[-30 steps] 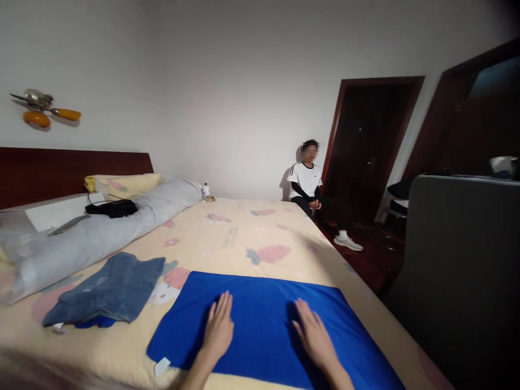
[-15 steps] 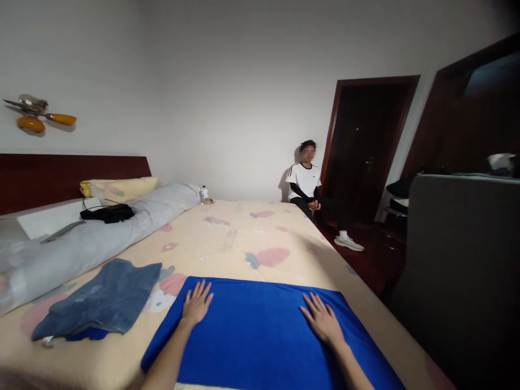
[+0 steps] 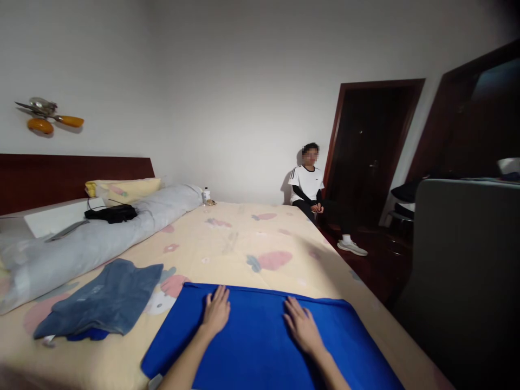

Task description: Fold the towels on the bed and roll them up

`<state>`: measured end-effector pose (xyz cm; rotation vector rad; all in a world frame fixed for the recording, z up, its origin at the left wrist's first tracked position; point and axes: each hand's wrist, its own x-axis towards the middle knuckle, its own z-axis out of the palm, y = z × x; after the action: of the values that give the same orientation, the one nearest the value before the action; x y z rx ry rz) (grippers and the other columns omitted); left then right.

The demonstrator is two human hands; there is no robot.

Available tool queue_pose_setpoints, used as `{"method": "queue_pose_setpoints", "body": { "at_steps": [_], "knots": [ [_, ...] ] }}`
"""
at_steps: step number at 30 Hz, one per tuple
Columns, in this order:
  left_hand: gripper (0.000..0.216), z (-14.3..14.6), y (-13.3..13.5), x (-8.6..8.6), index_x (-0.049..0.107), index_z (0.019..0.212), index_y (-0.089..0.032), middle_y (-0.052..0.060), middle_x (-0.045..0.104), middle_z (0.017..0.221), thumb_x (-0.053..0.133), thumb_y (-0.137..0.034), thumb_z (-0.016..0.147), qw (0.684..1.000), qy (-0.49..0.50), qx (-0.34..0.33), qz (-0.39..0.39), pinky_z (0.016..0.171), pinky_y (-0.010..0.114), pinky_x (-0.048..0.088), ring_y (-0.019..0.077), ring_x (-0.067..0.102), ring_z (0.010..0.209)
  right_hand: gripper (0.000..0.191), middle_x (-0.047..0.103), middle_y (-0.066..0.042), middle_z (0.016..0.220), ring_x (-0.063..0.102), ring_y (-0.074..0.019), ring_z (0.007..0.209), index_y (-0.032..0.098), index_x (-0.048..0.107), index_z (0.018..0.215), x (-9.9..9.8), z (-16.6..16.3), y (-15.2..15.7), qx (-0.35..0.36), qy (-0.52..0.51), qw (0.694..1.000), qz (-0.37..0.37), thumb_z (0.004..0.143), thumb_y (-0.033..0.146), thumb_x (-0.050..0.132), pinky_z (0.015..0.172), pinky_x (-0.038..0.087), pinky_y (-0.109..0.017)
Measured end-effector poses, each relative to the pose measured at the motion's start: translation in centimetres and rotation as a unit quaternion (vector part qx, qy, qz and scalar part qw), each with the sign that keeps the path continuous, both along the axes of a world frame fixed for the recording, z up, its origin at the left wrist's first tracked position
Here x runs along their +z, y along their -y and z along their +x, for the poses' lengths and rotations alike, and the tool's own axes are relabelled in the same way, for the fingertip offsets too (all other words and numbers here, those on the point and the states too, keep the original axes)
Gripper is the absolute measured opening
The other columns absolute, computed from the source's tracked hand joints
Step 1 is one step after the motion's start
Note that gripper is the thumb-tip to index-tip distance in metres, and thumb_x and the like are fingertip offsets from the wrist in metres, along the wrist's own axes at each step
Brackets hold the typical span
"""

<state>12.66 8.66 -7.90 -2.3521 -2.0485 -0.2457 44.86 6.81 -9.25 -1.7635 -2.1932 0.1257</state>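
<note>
A blue cloth point(image 3: 255, 338) lies spread out on the bed right in front of me, its far edge slightly rumpled into a narrow ridge. My left hand point(image 3: 217, 311) rests palm down on it near that far edge, fingers stretched forward. My right hand point(image 3: 301, 325) lies flat on the same cloth, right of the middle, fingers extended. Neither hand grasps anything. To the left, a crumpled grey-blue cloth point(image 3: 105, 298) lies on the bed, with a bit of darker blue fabric showing under it.
The bed point(image 3: 227, 254) has a cream sheet with a printed pattern. Along its left side lies a rolled grey quilt point(image 3: 162, 208) with a black item point(image 3: 111, 213) on top. A person point(image 3: 307, 181) sits beyond the far right corner. A grey panel point(image 3: 467, 271) stands at the right.
Both hands have slid inward across the blue cloth, the left to the right and the right to the left. The far edge has bunched slightly. The view has shifted a little.
</note>
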Motion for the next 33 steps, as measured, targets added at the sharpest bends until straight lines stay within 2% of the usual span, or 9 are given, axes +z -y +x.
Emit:
{"method": "queue_pose_setpoints", "body": {
  "at_steps": [4,7,10,14,19,23,29,31,33],
  "knots": [
    [0.056,6.1,0.4,-1.8,0.037,0.148,-0.022,0.002,0.031,0.157,0.024,-0.030,0.094,0.992,0.039,-0.116,-0.023,0.117,0.039,0.024,0.0174,0.024,0.145,0.052,0.039,-0.008,0.151,0.033,-0.0213,0.141,0.024,0.040,0.145,0.3,-8.4,-0.5,0.132,-0.048,0.990,-0.031,0.097,0.039,0.027,0.115,0.027,-0.042],
    [0.057,7.0,-0.2,-2.1,0.035,0.150,-0.023,0.001,0.028,0.158,0.022,-0.033,0.095,0.991,0.043,-0.128,-0.024,0.118,0.037,0.024,0.0186,0.022,0.146,0.053,0.040,-0.007,0.151,0.034,-0.0193,0.141,0.023,0.038,0.146,0.1,-9.7,-1.5,0.129,-0.040,0.990,-0.042,0.095,0.035,0.032,0.115,0.028,-0.038],
    [0.057,4.8,-1.5,-1.5,0.034,0.150,-0.025,0.002,0.026,0.158,0.023,-0.037,0.095,0.995,0.033,-0.094,-0.026,0.117,0.045,0.023,0.0230,0.021,0.146,0.058,0.033,-0.009,0.154,0.026,-0.0228,0.144,0.020,0.039,0.146,0.0,-7.3,-2.7,0.066,-0.024,0.996,-0.046,0.095,0.048,0.031,0.117,0.021,-0.044],
    [0.058,-0.9,-3.4,-0.7,0.033,0.150,-0.022,0.008,0.023,0.159,0.025,-0.038,0.094,0.999,0.012,-0.003,-0.039,0.114,0.054,0.021,0.0254,0.020,0.147,0.064,0.027,-0.010,0.157,0.019,-0.0234,0.147,0.019,0.035,0.147,-0.1,-1.1,-4.0,-0.050,0.010,0.997,-0.059,0.094,0.055,0.026,0.118,0.016,-0.047],
    [0.058,-8.7,-4.1,-0.3,0.029,0.151,-0.026,0.007,0.021,0.160,0.023,-0.044,0.096,0.992,0.001,0.111,-0.063,0.113,0.058,0.019,0.0254,0.018,0.147,0.064,0.024,-0.004,0.159,0.016,-0.0209,0.147,0.024,0.030,0.149,-0.4,6.3,-3.9,-0.156,0.046,0.983,-0.084,0.093,0.055,0.025,0.118,0.016,-0.048],
    [0.058,-13.0,-3.8,0.0,0.026,0.152,-0.025,0.006,0.019,0.160,0.021,-0.044,0.097,0.980,0.002,0.179,-0.082,0.114,0.056,0.018,0.0244,0.017,0.147,0.067,0.021,-0.005,0.160,0.016,-0.0230,0.147,0.023,0.025,0.151,-0.9,11.2,-3.3,-0.225,0.060,0.968,-0.095,0.092,0.054,0.023,0.117,0.019,-0.050],
    [0.054,-14.8,-4.1,1.1,0.037,0.148,-0.025,0.007,0.030,0.157,0.029,-0.033,0.095,0.973,0.006,0.208,-0.095,0.112,0.057,0.024,0.0268,0.025,0.145,0.069,0.026,-0.008,0.158,0.022,-0.0256,0.146,0.021,0.031,0.149,-2.2,15.9,-3.3,-0.297,0.086,0.947,-0.090,0.091,0.057,0.020,0.113,0.026,-0.053],
    [0.055,-13.9,-4.2,1.3,0.038,0.147,-0.019,0.013,0.028,0.157,0.029,-0.027,0.093,0.973,0.005,0.217,-0.082,0.109,0.062,0.025,0.0313,0.024,0.145,0.069,0.026,-0.011,0.158,0.021,-0.0279,0.146,0.017,0.031,0.149,-2.2,15.2,-3.3,-0.311,0.093,0.943,-0.077,0.091,0.055,0.021,0.113,0.023,-0.057],
    [0.057,-11.8,-4.1,1.3,0.035,0.148,-0.013,0.017,0.022,0.158,0.027,-0.021,0.092,0.978,0.002,0.200,-0.055,0.109,0.064,0.022,0.0327,0.018,0.146,0.071,0.023,-0.015,0.158,0.016,-0.0294,0.147,0.011,0.031,0.149,-1.7,12.6,-3.3,-0.303,0.099,0.947,-0.045,0.092,0.053,0.023,0.115,0.017,-0.057]
  ]
}}
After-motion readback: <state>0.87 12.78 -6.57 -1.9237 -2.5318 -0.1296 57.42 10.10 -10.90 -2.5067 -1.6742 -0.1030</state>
